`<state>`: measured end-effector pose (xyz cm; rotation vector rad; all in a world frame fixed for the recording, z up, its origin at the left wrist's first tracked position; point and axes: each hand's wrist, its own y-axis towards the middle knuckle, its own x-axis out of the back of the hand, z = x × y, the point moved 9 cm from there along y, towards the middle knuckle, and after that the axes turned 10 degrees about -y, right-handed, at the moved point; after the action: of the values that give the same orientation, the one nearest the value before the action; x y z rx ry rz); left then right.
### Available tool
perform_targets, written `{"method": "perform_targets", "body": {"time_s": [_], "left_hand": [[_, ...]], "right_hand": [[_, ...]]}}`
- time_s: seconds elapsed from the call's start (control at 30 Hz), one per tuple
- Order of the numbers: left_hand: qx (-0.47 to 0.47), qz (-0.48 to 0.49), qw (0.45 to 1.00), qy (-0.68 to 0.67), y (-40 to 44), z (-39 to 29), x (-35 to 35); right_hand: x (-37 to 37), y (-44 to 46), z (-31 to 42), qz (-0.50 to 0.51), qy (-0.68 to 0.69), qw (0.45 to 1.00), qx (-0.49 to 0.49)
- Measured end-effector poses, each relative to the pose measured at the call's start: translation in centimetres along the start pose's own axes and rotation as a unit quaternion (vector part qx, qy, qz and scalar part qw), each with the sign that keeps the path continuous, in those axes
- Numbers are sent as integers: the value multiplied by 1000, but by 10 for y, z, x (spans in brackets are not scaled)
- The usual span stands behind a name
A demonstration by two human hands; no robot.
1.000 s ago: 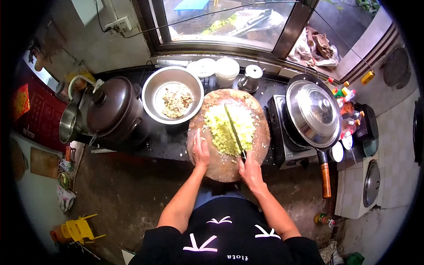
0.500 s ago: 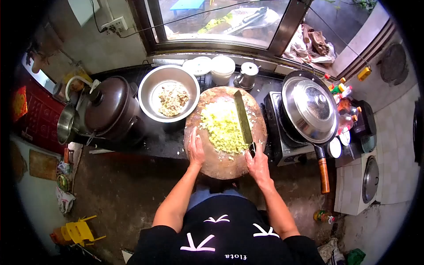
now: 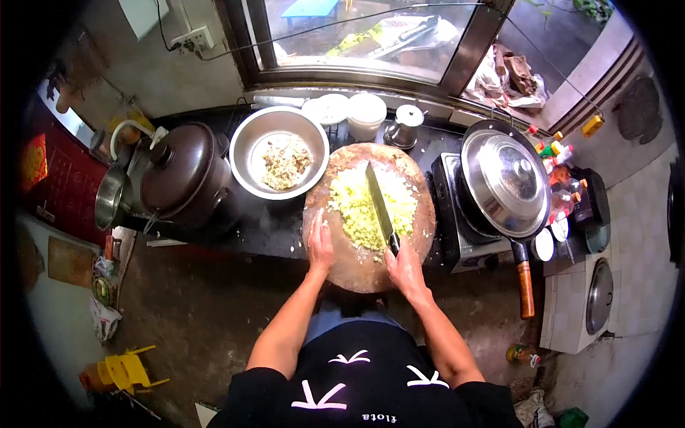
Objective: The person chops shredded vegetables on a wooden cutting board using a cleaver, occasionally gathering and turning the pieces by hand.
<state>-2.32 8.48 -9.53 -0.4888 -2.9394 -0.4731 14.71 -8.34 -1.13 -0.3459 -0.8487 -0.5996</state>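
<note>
A round wooden chopping board (image 3: pixel 335 267) bears a heap of finely chopped yellow-green vegetable (image 3: pixel 349 207). My right hand (image 3: pixel 405 267) is closed round the black handle of a long-bladed knife (image 3: pixel 379 203), whose blade lies over the heap and points away from me, tilted to the left. My left hand (image 3: pixel 320 242) rests at the board's left edge, fingers stretched out and holding nothing. Behind the board to the left, a steel bowl (image 3: pixel 242 143) holds a minced mixture (image 3: pixel 285 162).
Right of the board, a lidded pan (image 3: pixel 506 182) sits on a stove (image 3: pixel 464 250), its wooden handle towards me. A dark lidded pot (image 3: pixel 178 171) stands left. White containers (image 3: pixel 366 114) and a metal jug (image 3: pixel 404 127) line the back. Bottles (image 3: pixel 564 196) stand far right.
The knife swung from the heap's middle to its right side, then back left over the heap, with my right hand following. My left hand has stayed by the board's left edge.
</note>
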Motion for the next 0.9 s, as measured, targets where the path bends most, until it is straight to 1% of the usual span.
{"method": "perform_targets", "body": {"time_s": [0.03, 0.1, 0.13, 0.17, 0.3, 0.4, 0.43, 0.47, 0.53, 0.63, 0.73, 0.77, 0.83, 0.9], "left_hand": [[3, 0, 1000, -4, 2, -3, 0], [-2, -4, 1000, -7, 2, -3, -3], [-9, -5, 1000, -5, 1, -2, -5], [-18, -6, 1000, -3, 2, -1, -5], [-13, 2, 1000, -2, 3, -3, -1], [-6, -6, 1000, 3, 3, -6, -4], [-10, -3, 1000, -3, 0, -4, -4], [-17, 0, 1000, -7, -2, 0, -2], [-21, -6, 1000, -15, 2, -1, 0], [-12, -16, 1000, -13, 3, -4, -3], [-7, -1, 1000, -10, 4, -2, -2], [-11, -8, 1000, -15, 10, -1, -1], [-2, -13, 1000, -25, 2, -4, 0], [-3, -13, 999, -31, 3, -2, -3]], "right_hand": [[4, -5, 8, -6, 12, 1000, 0], [-13, -3, 9, 29, -6, 1000, -9], [-23, -1, 6, 44, -12, 999, -14], [-45, 7, -12, 75, -37, 996, -6], [-10, -8, 25, 37, -2, 999, -2], [-18, -9, 16, 28, -38, 999, -12], [-29, -1, 9, 64, -90, 994, 7], [-32, 3, -1, 70, -88, 994, -4], [-15, 0, 14, 58, -56, 997, 6], [-14, -7, 9, -25, -28, 999, 16], [-21, 8, -3, 21, -52, 998, 6], [-16, 8, -4, 28, -39, 999, 5], [6, -4, 11, -14, -12, 1000, -7], [10, -4, 12, -64, 21, 998, 1]]}}
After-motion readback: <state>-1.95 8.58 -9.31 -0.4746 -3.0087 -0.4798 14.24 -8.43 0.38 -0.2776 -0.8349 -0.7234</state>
